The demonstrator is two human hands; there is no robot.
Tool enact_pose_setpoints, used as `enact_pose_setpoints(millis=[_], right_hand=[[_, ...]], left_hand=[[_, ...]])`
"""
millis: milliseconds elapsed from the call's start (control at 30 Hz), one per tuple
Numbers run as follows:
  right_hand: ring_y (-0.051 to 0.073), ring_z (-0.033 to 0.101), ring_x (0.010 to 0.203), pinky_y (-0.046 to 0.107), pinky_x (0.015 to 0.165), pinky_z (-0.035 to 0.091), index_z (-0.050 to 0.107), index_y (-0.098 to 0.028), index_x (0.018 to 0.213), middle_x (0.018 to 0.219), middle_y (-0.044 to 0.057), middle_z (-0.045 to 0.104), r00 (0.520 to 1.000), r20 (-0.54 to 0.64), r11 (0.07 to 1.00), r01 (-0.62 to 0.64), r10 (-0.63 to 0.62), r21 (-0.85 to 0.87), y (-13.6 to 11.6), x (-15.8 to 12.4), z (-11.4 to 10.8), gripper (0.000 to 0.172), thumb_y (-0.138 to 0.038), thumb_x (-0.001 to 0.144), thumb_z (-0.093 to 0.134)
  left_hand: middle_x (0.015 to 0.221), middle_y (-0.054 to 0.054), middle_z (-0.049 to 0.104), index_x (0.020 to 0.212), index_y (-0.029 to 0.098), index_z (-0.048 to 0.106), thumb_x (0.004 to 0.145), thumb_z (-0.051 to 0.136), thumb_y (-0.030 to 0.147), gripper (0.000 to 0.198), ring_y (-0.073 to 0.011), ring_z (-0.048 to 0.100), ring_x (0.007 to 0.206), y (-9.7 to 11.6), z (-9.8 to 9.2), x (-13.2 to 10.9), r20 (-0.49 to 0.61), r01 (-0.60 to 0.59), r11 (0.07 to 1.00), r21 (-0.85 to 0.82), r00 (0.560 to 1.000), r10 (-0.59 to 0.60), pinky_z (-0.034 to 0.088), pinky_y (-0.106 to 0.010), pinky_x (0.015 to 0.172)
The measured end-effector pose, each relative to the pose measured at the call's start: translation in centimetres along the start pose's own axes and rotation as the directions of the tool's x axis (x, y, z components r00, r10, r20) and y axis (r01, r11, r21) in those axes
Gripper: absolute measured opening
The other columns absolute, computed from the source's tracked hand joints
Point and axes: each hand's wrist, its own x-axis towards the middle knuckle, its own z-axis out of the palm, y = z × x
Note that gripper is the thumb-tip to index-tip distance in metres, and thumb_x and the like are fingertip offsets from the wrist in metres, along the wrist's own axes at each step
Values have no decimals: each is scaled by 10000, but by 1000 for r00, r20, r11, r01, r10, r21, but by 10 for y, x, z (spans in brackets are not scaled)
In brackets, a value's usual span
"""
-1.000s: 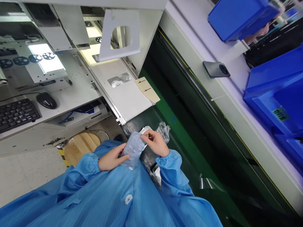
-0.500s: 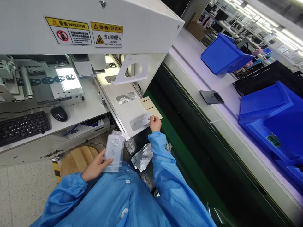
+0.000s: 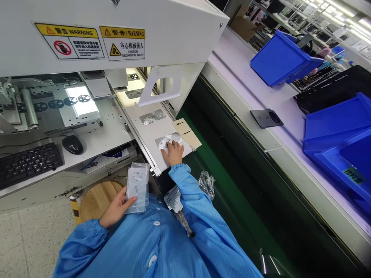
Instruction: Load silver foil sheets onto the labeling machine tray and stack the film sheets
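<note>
My left hand [image 3: 117, 207] grips a stack of clear, frosted phone-sized plastic sheets [image 3: 137, 189] in front of my body, thumb on top. My right hand [image 3: 174, 153] rests fingers spread over a thin silver phone-shaped plate [image 3: 167, 141], which lies flat on the white machine bed [image 3: 153, 141]. The fingers cover its near part. A second silver plate [image 3: 152, 117] lies farther up the bed. Several loose silver plates [image 3: 174, 199] lie below my right forearm, partly hidden by the sleeve.
A white machine hood [image 3: 174, 42] overhangs the bed. A cream block [image 3: 187, 135] sits at the bed's right edge. To the left are a keyboard [image 3: 29, 166], a mouse [image 3: 72, 144] and a wooden stool [image 3: 98, 199]. Crumpled clear plastic [image 3: 206, 184] lies right of my sleeve; blue bins [image 3: 285, 58] stand beyond.
My right hand has moved left onto the bed. The plate it held by the edge at a tilt now lies flat under its spread fingers. My left hand still holds the sheets.
</note>
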Motion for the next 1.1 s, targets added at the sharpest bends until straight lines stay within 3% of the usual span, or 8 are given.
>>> enact_pose_setpoints(millis=[367,467,600,700,800,933,1033,1100], right_hand=[[369,283,1373,638,1123,100,531,-194,1304,1458,162,402,999,50,999,0,-3,54,2,-1,-12,477,-396,873,569],[337,327,1355,553,1132,206,535,-180,1309,1430,158,438,999,-11,978,35,-33,204,-5,-9,-24,487,-401,878,583],[202,590,1025,328,913,461,628,-194,1151,1124,90,645,979,35,805,145,-201,575,-15,-40,-55,342,-420,965,452],[167,604,827,283,767,472,669,-212,974,891,36,660,939,116,720,164,-323,674,-14,-71,-81,258,-405,953,499],[164,584,793,281,740,459,660,-213,917,843,26,630,937,113,718,171,-330,675,-8,-99,-101,169,-364,912,584],[183,590,841,307,782,464,630,-218,924,903,42,636,972,107,734,83,-208,674,8,-133,-110,134,-313,925,534],[159,598,720,307,699,480,569,-230,1032,1029,54,651,994,108,663,-105,37,741,24,-160,-108,171,-282,941,434],[140,556,603,292,604,458,535,-229,1016,987,45,663,976,92,586,-193,197,787,36,-176,-106,174,-257,921,391]], left_hand=[[1058,-95,727,1217,173,484,683,790,553,723,-288,680,999,6,0,4,-22,-9,1000,21,1000,10,573,-416,862],[1075,-97,715,1234,169,478,708,773,544,710,-284,678,988,10,7,7,22,-23,999,43,1000,22,572,-406,844],[1145,-112,676,1259,159,467,775,727,505,649,-270,654,1024,13,19,14,160,-54,995,85,986,40,539,-399,894],[1235,-112,625,1276,176,473,792,727,451,612,-269,606,1104,9,27,18,239,-113,981,157,968,73,494,-400,964],[1287,-107,586,1288,188,485,743,787,392,656,-280,546,1179,5,35,19,304,-177,949,260,948,93,434,-413,1036],[1273,-110,602,1291,182,502,763,747,480,654,-292,539,1186,6,48,18,374,-143,961,237,926,46,422,-424,1048],[1224,-100,640,1254,185,546,809,636,601,616,-295,568,1147,9,58,18,312,-39,976,212,950,-30,451,-423,1017],[1185,-93,661,1216,187,568,775,659,622,626,-298,593,1103,10,66,19,280,-8,976,220,959,-55,474,-422,988]])
